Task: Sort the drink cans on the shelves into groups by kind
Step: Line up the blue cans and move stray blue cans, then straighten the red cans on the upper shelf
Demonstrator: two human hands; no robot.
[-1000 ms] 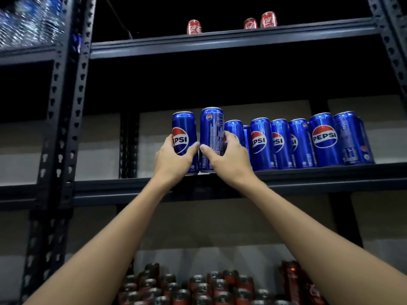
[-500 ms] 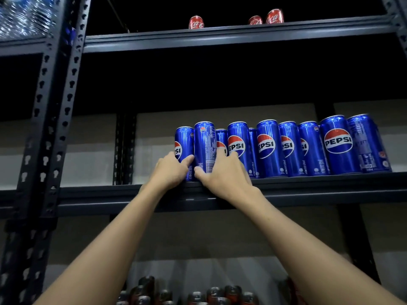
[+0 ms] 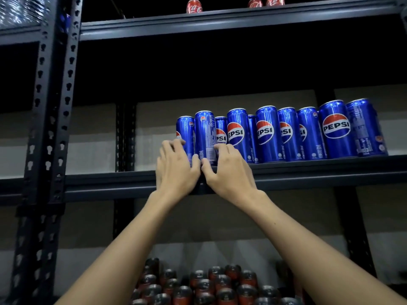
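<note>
Covering the can bases, left hand (image 3: 176, 166) and right hand (image 3: 229, 168) curl loosely; actual grip unclear.

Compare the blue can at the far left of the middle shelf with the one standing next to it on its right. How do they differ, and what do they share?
The leftmost blue can stands further back; its neighbour stands nearer the shelf edge and looks taller. The leftmost shows part of a round logo; the neighbour shows small print. The left hand touches the leftmost, the right hand the neighbour. Both are upright slim blue cans.
</note>
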